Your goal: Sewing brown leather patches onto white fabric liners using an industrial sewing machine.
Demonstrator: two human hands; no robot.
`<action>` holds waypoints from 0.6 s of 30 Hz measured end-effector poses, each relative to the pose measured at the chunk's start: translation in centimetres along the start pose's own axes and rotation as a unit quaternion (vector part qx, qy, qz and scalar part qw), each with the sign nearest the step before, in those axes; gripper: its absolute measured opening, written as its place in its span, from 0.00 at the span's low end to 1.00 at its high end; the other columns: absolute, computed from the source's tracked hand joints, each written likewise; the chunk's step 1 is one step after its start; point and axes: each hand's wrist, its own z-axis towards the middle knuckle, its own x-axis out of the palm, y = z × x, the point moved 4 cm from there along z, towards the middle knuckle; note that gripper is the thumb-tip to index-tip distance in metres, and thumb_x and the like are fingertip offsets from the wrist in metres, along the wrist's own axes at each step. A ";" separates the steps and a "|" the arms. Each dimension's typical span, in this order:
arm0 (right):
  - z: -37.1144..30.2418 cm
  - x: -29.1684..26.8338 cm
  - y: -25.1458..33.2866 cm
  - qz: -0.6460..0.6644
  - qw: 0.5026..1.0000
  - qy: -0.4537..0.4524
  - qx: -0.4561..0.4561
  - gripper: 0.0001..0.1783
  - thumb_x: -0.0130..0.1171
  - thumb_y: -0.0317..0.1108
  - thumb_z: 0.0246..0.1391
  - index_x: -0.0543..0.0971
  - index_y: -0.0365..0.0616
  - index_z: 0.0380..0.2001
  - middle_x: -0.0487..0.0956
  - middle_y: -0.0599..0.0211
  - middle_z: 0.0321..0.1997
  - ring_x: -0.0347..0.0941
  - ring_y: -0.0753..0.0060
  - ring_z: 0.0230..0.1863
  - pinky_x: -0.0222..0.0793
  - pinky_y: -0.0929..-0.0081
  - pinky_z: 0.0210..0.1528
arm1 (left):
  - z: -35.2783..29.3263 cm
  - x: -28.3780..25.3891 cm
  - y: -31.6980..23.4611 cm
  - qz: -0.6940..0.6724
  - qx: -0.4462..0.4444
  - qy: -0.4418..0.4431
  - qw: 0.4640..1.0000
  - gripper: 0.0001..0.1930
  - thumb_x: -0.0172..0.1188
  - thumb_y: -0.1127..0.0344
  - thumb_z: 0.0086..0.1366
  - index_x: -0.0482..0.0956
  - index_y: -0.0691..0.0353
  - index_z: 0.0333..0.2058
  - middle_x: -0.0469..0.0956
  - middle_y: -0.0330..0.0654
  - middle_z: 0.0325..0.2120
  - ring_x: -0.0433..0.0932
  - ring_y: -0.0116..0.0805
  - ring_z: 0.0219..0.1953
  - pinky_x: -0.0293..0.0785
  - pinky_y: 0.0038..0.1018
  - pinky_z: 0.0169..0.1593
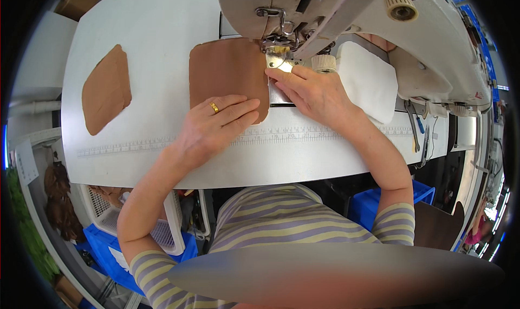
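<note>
While the brown leather panel (227, 73) lay flat on the white sewing table (162, 27), its right edge sat under the presser foot (277, 51) of the sewing machine (325, 5), long axis running away from the person. It looked thin, limp and light, best steered by flat pressure near the seam. The left hand (216, 122) pressed its lower corner, fingers spread flat; the right hand (311, 89) pinned the edge, fingers close together. A second brown piece (105, 89) lay well apart to the left
</note>
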 end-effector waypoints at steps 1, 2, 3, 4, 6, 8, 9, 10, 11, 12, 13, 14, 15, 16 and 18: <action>0.0 -0.2 0.0 0.000 1.000 0.001 0.000 0.14 0.61 0.31 0.51 0.81 0.50 0.43 0.72 0.67 0.19 0.73 0.64 0.21 0.68 0.68 0.22 | 0.0 0.2 0.4 0.000 -0.001 0.000 1.000 0.14 0.61 0.72 0.52 0.82 0.63 0.40 0.80 0.39 0.47 0.78 0.37 0.47 0.77 0.32 0.46; 0.1 -0.3 0.0 0.012 1.000 0.018 -0.019 0.14 0.61 0.31 0.50 0.81 0.50 0.42 0.73 0.68 0.19 0.73 0.64 0.21 0.68 0.68 0.22 | -0.1 0.4 1.0 -0.003 0.005 -0.007 1.000 0.15 0.61 0.72 0.51 0.82 0.63 0.40 0.80 0.39 0.46 0.78 0.37 0.47 0.77 0.32 0.46; 0.1 -0.4 0.1 0.024 0.998 0.034 -0.037 0.14 0.62 0.31 0.49 0.81 0.50 0.42 0.73 0.68 0.19 0.73 0.64 0.21 0.68 0.68 0.22 | 0.0 0.5 1.6 -0.006 0.010 -0.015 1.000 0.15 0.61 0.73 0.51 0.82 0.63 0.40 0.81 0.39 0.46 0.79 0.38 0.47 0.77 0.32 0.46; 0.0 -0.4 0.0 0.024 0.998 0.035 -0.038 0.14 0.62 0.31 0.49 0.81 0.50 0.42 0.73 0.68 0.19 0.73 0.64 0.21 0.68 0.68 0.22 | 0.2 0.6 2.0 -0.006 0.010 -0.015 1.000 0.15 0.61 0.73 0.51 0.82 0.63 0.40 0.81 0.39 0.46 0.79 0.38 0.47 0.77 0.32 0.46; -0.3 -0.4 0.4 0.043 0.994 0.036 -0.094 0.19 0.64 0.31 0.49 0.81 0.54 0.47 0.71 0.72 0.23 0.71 0.70 0.22 0.67 0.71 0.19 | 0.6 0.7 2.7 0.003 0.019 -0.027 0.999 0.17 0.61 0.73 0.50 0.82 0.63 0.41 0.81 0.39 0.45 0.78 0.38 0.47 0.77 0.32 0.47; -0.3 -0.1 0.2 0.036 0.996 0.036 -0.079 0.19 0.63 0.31 0.50 0.81 0.54 0.48 0.72 0.72 0.24 0.72 0.69 0.23 0.68 0.71 0.20 | 1.5 0.4 3.1 -0.006 0.016 -0.018 1.000 0.17 0.61 0.73 0.50 0.81 0.64 0.41 0.81 0.41 0.46 0.79 0.39 0.47 0.78 0.32 0.47; -0.2 0.0 0.1 0.031 0.997 0.035 -0.067 0.19 0.63 0.30 0.51 0.81 0.55 0.48 0.73 0.72 0.25 0.72 0.69 0.24 0.69 0.71 0.21 | 1.8 0.4 3.3 -0.013 0.011 -0.009 1.000 0.17 0.62 0.74 0.49 0.81 0.64 0.41 0.81 0.43 0.47 0.80 0.41 0.47 0.79 0.31 0.46; 0.0 0.2 0.0 0.032 0.997 0.035 -0.067 0.19 0.63 0.30 0.51 0.81 0.55 0.48 0.73 0.72 0.25 0.72 0.69 0.24 0.69 0.71 0.21 | 2.0 0.4 3.6 -0.012 0.011 -0.008 1.000 0.17 0.62 0.74 0.49 0.81 0.64 0.41 0.81 0.43 0.47 0.80 0.41 0.47 0.79 0.31 0.46; 0.2 0.2 -0.2 0.037 0.998 0.015 -0.057 0.17 0.63 0.30 0.49 0.81 0.52 0.45 0.74 0.69 0.23 0.74 0.65 0.23 0.69 0.69 0.21 | 2.2 0.4 4.0 -0.001 0.014 -0.012 1.000 0.18 0.61 0.73 0.50 0.81 0.63 0.42 0.81 0.41 0.46 0.79 0.40 0.47 0.78 0.32 0.47; 0.4 0.1 -0.3 0.041 0.998 -0.005 -0.045 0.15 0.63 0.30 0.48 0.81 0.50 0.42 0.76 0.66 0.20 0.75 0.61 0.22 0.69 0.67 0.22 | 2.4 0.5 4.3 0.010 0.019 -0.016 1.000 0.18 0.60 0.72 0.50 0.82 0.63 0.43 0.81 0.39 0.45 0.78 0.39 0.47 0.77 0.32 0.48; 0.4 0.2 -0.4 0.040 0.998 -0.005 -0.045 0.15 0.63 0.30 0.48 0.81 0.50 0.42 0.76 0.66 0.20 0.75 0.61 0.22 0.69 0.67 0.22 | 2.6 0.6 4.7 0.010 0.020 -0.016 1.000 0.18 0.60 0.72 0.50 0.82 0.63 0.43 0.81 0.39 0.45 0.78 0.39 0.47 0.77 0.32 0.48; 0.4 0.3 -0.7 0.029 0.999 0.002 -0.023 0.13 0.62 0.30 0.49 0.80 0.50 0.41 0.76 0.65 0.20 0.75 0.60 0.22 0.69 0.66 0.22 | 2.8 0.7 5.0 0.020 0.021 -0.014 0.999 0.18 0.60 0.72 0.50 0.82 0.63 0.43 0.81 0.40 0.46 0.78 0.38 0.47 0.77 0.32 0.49; 0.5 0.5 -0.9 0.019 1.000 0.010 -0.002 0.12 0.61 0.30 0.50 0.80 0.50 0.40 0.77 0.64 0.21 0.76 0.59 0.22 0.69 0.65 0.22 | 2.9 0.8 5.4 0.032 0.020 -0.012 0.999 0.18 0.60 0.72 0.51 0.82 0.62 0.43 0.81 0.40 0.46 0.78 0.38 0.48 0.77 0.32 0.49; 0.7 0.5 -0.7 0.020 1.000 0.010 -0.002 0.12 0.61 0.30 0.50 0.80 0.50 0.40 0.77 0.64 0.21 0.76 0.59 0.22 0.69 0.65 0.22 | 3.1 0.9 5.7 0.032 0.020 -0.012 0.999 0.18 0.60 0.72 0.51 0.82 0.62 0.43 0.81 0.40 0.46 0.78 0.38 0.48 0.77 0.32 0.49; 1.1 0.2 -0.5 0.003 1.000 -0.011 0.026 0.08 0.60 0.31 0.53 0.80 0.50 0.38 0.77 0.64 0.21 0.76 0.59 0.23 0.69 0.63 0.22 | 3.4 1.0 6.2 0.055 0.026 -0.015 0.998 0.18 0.60 0.72 0.52 0.81 0.62 0.44 0.80 0.40 0.47 0.78 0.37 0.49 0.76 0.33 0.51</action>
